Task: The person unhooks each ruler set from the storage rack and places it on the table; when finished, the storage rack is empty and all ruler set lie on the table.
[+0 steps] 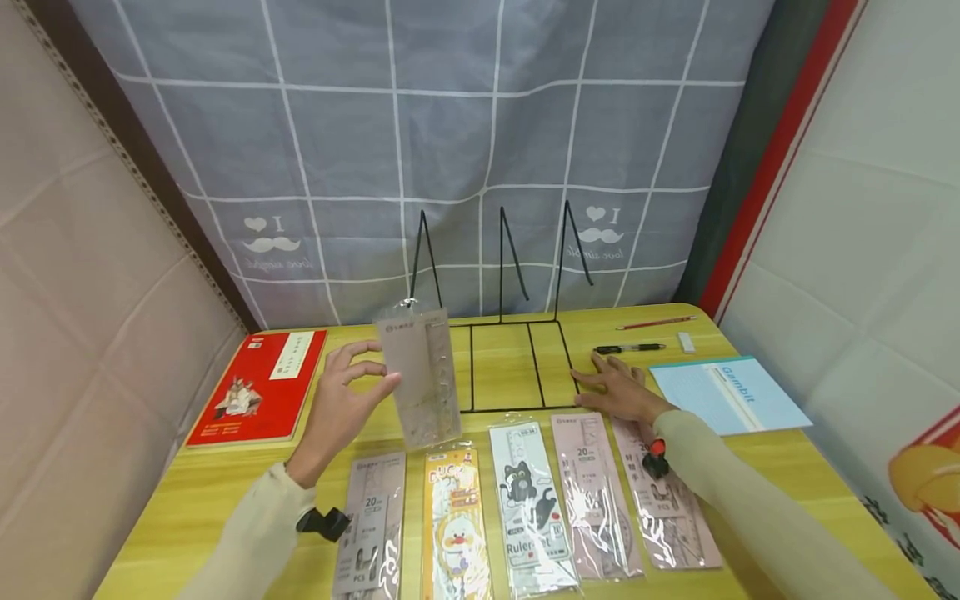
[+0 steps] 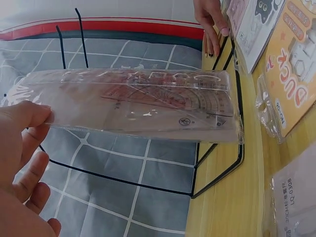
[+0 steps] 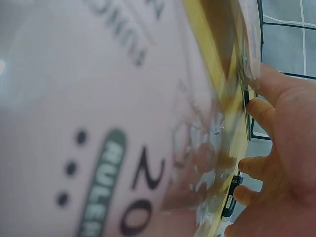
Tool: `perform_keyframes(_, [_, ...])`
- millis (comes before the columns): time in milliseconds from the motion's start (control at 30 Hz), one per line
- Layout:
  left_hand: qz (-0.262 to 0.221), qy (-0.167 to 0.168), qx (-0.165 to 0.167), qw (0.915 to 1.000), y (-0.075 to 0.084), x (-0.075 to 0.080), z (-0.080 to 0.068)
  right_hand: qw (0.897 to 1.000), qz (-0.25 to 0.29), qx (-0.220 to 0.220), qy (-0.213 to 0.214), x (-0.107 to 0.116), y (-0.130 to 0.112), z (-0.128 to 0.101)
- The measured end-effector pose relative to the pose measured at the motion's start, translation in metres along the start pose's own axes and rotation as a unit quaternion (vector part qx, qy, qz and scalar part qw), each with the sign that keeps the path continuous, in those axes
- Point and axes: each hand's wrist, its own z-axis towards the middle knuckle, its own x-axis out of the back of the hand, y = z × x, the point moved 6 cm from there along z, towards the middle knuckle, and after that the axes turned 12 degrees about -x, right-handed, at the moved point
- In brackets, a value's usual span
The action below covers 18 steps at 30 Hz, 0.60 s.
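Observation:
My left hand holds a clear ruler-set packet upright by its left edge, above the front left of a black wire rack. In the left wrist view the thumb and fingers pinch the end of the packet. My right hand lies flat on the yellow table at the rack's front right corner, touching the tops of two pink ruler packets. In the right wrist view that hand rests beside a pink packet.
Several ruler packets lie in a row along the front, among them a yellow duck one and a cat one. A red notebook lies left, a blue booklet right, with a pen, pencil and eraser behind.

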Motion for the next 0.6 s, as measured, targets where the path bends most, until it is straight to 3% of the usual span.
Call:
perform_keyframes(333, [-0.013, -0.032, 0.001, 0.9994, 0.010, 0.002, -0.011, 1.000, 0.001, -0.001, 0.002, 0.000, 0.000, 0.000])
perform_keyframes(433, [-0.010, -0.037, -0.007, 0.9992, 0.007, 0.005, -0.014, 1.000, 0.002, 0.000, 0.003, -0.001, 0.000, 0.000])
perform_keyframes(600, [-0.002, -0.043, 0.000, 0.9991, -0.014, 0.012, -0.019, 1.000, 0.000, 0.000, 0.004, 0.000, -0.001, -0.001])
